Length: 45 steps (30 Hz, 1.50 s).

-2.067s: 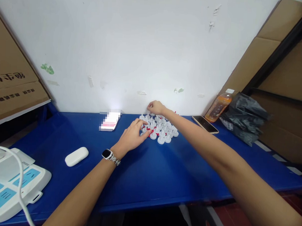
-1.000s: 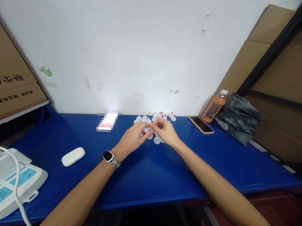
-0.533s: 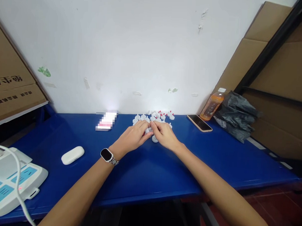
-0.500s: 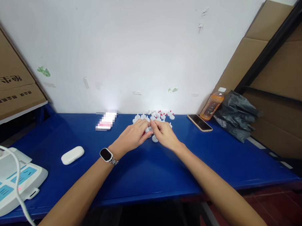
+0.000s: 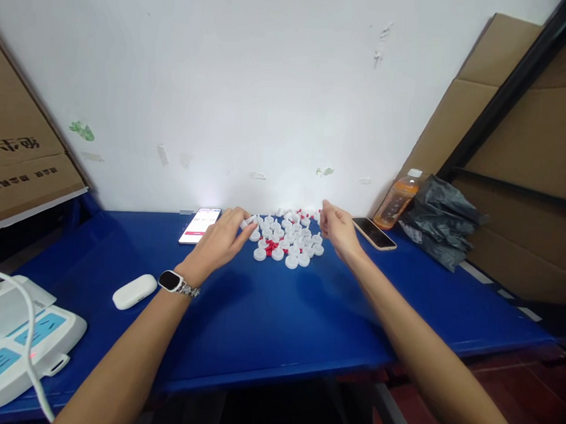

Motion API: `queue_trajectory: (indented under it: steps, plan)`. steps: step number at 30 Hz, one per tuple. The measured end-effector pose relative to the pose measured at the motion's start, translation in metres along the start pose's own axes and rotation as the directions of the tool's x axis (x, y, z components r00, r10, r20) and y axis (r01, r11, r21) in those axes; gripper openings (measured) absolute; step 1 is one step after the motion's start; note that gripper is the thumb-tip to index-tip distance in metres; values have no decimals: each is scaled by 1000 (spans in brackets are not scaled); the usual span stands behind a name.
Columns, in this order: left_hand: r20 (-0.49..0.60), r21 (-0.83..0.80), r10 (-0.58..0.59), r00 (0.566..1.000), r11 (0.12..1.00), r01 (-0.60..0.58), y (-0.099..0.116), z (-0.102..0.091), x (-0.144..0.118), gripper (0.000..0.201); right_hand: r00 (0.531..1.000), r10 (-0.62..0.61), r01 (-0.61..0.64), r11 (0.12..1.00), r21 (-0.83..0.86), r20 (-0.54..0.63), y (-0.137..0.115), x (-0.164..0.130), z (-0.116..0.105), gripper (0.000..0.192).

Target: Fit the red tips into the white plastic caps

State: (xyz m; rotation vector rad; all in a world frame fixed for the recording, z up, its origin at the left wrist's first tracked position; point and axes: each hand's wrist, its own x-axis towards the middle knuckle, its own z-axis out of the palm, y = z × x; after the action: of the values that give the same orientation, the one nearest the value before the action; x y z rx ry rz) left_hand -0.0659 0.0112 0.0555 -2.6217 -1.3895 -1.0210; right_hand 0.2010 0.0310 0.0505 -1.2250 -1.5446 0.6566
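A spread of white nozzle caps point(image 5: 291, 262) lies on the blue table, each with a round base and a narrow spout. Small red tips point(image 5: 272, 246) are heaped among them. At the pile's left edge, my left hand point(image 5: 222, 239) pinches a white nozzle cap point(image 5: 249, 222) between thumb and fingers. My right hand point(image 5: 339, 231) hovers at the pile's right side, fingers curled together; whatever they hold, if anything, is hidden. Farther back by the wall, some caps point(image 5: 306, 221) lie close to red tips.
A lit phone point(image 5: 200, 226) lies left of the pile, a dark phone point(image 5: 374, 233) to its right. An orange drink bottle point(image 5: 397, 199) and a black plastic bag point(image 5: 444, 222) stand behind. A white case point(image 5: 135, 292) and a power strip point(image 5: 47, 339) occupy the left of the table point(image 5: 269, 324).
My hands were together over the pile and are now apart, the left moved left and the right moved right. The middle of the pile has come into view.
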Motion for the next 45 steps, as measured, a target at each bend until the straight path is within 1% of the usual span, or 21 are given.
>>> queue_trajectory:
  steps: [2, 3, 5, 7, 9, 10, 12, 15, 17, 19, 21, 23, 25, 27, 30, 32, 34, 37, 39, 42, 45]
  plan:
    - [26, -94, 9, 1000, 996, -7, -4, 8, 0, 31, 997, -71, 76, 985, -153, 34, 1, 3, 4, 53]
    - [52, -124, 12, 999, 992, -5, -3, 13, -1, 32, 993, -86, 102, 965, -243, 75, 0, 3, 10, 49]
    - [83, -162, 14, 996, 987, -1, -1, 22, -2, 33, 973, -74, 160, 899, -407, 219, -4, 2, 25, 39]
    - [114, -176, 27, 993, 984, -6, 2, 28, -4, 34, 949, -72, 232, 819, -524, 308, -9, 4, 40, 29]
    - [132, -183, 34, 991, 983, -10, 3, 30, -6, 34, 926, -65, 290, 754, -589, 373, -13, 8, 48, 22]
    - [136, -185, 32, 990, 983, -6, 3, 30, -7, 34, 917, -55, 304, 736, -605, 395, -14, 10, 50, 20]
    - [145, -186, 21, 989, 983, 7, 2, 29, -8, 35, 917, -38, 292, 741, -604, 397, -15, 14, 50, 19]
    - [155, -188, 1, 988, 982, 28, 2, 28, -8, 36, 943, -54, 231, 817, -529, 327, -14, 14, 45, 27]
    - [164, -198, -8, 986, 979, 40, 3, 28, -8, 37, 950, -72, 201, 885, -420, 303, -13, 10, 40, 35]
    - [169, -217, -3, 986, 975, 40, 5, 29, -7, 38, 941, -86, 178, 949, -262, 328, -15, 2, 38, 37]
    - [159, -236, 15, 987, 972, 23, 9, 31, -6, 39, 918, -93, 141, 985, -96, 387, -18, -7, 37, 35]
    - [137, -254, 30, 990, 967, 5, 13, 33, -5, 38, 893, -101, 95, 995, 37, 438, -23, -15, 37, 33]
    - [100, -269, 16, 995, 963, 11, 17, 35, -4, 38, 890, -95, 40, 991, 130, 446, -26, -19, 36, 34]
    - [57, -280, -18, 998, 960, 33, 20, 37, -3, 40, 903, -65, -17, 982, 186, 426, -25, -17, 33, 37]
    - [15, -290, -80, 997, 954, 81, 21, 35, -2, 54, 936, -15, -55, 980, 191, 351, -18, 0, 21, 37]
    - [9, -301, -116, 993, 947, 113, 19, 33, -2, 61, 967, 6, -41, 990, 133, 256, -8, 20, 10, 32]
    - [28, -301, -138, 990, 943, 140, 16, 32, -3, 56, 983, 34, -37, 999, 13, 179, 3, 42, 1, 22]
    - [82, -269, -131, 988, 952, 148, 11, 34, -4, 45, 973, 71, -20, 973, -228, 218, 16, 70, -3, 11]
    - [108, -248, -103, 989, 961, 127, 11, 37, -6, 40, 963, 67, 39, 924, -381, 260, 21, 81, 4, 11]
    - [139, -235, -69, 988, 967, 101, 12, 41, -7, 35, 956, 51, 132, 807, -576, 290, 20, 92, 22, 16]
    - [157, -236, -68, 985, 966, 104, 12, 41, -7, 33, 954, 39, 176, 729, -661, 298, 18, 102, 40, 16]
